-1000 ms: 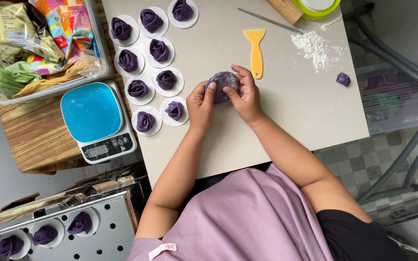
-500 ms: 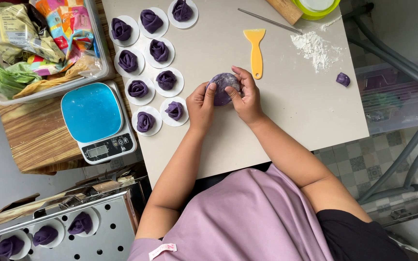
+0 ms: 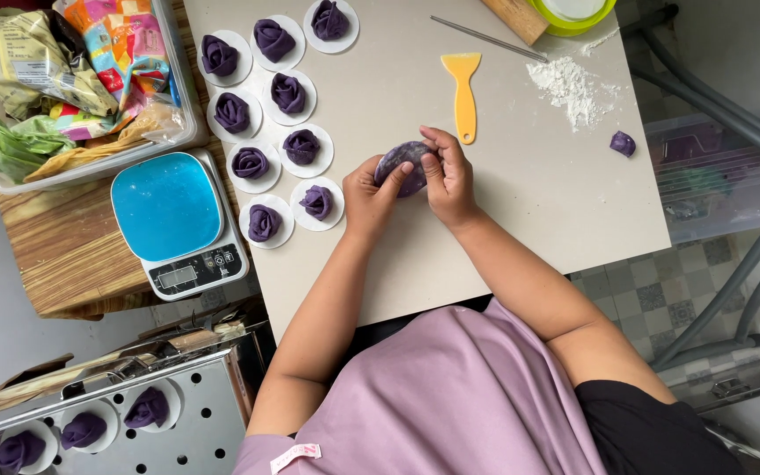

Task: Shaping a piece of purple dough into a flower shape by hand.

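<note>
Dough piece: a flat purple round of dough (image 3: 403, 165) sits right between both hands, about mid-table (image 3: 415, 264), lifted a bit or just resting on it, hard to say which.

Left hand: the left hand (image 3: 369, 198) has its fingers pressed together against the near-left edge of the round, thumb on top. Looks like it's there to steady and turn the piece.

Right hand: the right hand (image 3: 447, 180) curls over the far-right edge, fingertips pinched onto the rim, probably folding or pleating it.

Finished ones: nine purple rose-shaped buns (image 3: 273, 105), each on its own white paper disc, lined up in loose rows just left of the hands. Papers likely keep them from sticking, and the spot keeps them within easy reach.

Scraper: a yellow plastic scraper (image 3: 464, 92) lies just beyond the hands, handle toward the person, easy to grab.

Flour: a small flour pile (image 3: 569, 86) is off to the far right, well apart from the buns, with a leftover dough nub (image 3: 623, 142) near it.

Scale: a blue-topped kitchen scale (image 3: 176, 220) sits on the wooden side table, just beside the buns, likely for portioning.

Steamer tray: a perforated metal tray (image 3: 107, 422) at lower left holds more buns on papers.
</note>
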